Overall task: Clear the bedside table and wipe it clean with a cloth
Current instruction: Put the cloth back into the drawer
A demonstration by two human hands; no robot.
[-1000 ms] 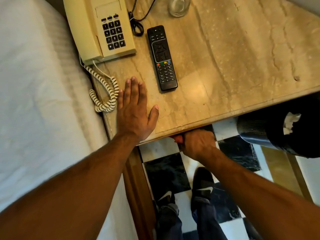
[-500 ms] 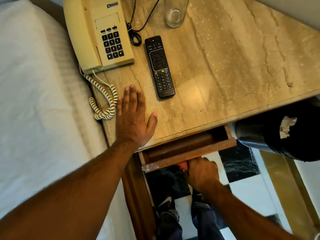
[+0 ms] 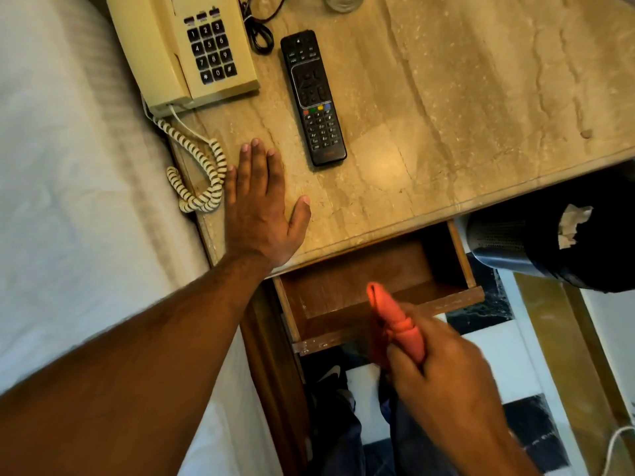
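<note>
- Orange-red cloth (image 3: pixel 395 321) is sitting in the right hand (image 3: pixel 443 376), rolled up long and thin. The fingers are wrapping tight around its lower part, so that part is hiding. Its free end is pointing up and a little left, over the open drawer (image 3: pixel 360 286).
- The right hand is looking blurry, so its fingertips are hard to make out.
- The left hand (image 3: pixel 261 207) is lying flat and spread out on the near left corner of the stone desk (image 3: pixel 464 115), holding nothing. Its little finger is sitting just beside the curly phone cord (image 3: pixel 199 173).
- The black remote (image 3: pixel 312 97) is lying on the desk with its long side running away from the person, tilting a bit to the left at the far end. It is sitting between the phone (image 3: pixel 182 49) and the bare part of the desk.
- The phone is getting cut off at the top edge. Only the bottom of a glass (image 3: pixel 342 1) is showing there too.
- The drawer is sticking out under the desk front. Its back part is hiding under the stone top, and a dark corner inside is hard to see.
- A black bin (image 3: pixel 549 242) is sitting on the right, partly cut off, with a bit of crumpled paper (image 3: pixel 572 225) in it.
- The white bed (image 3: pixel 68 166) is lying on the left.
</note>
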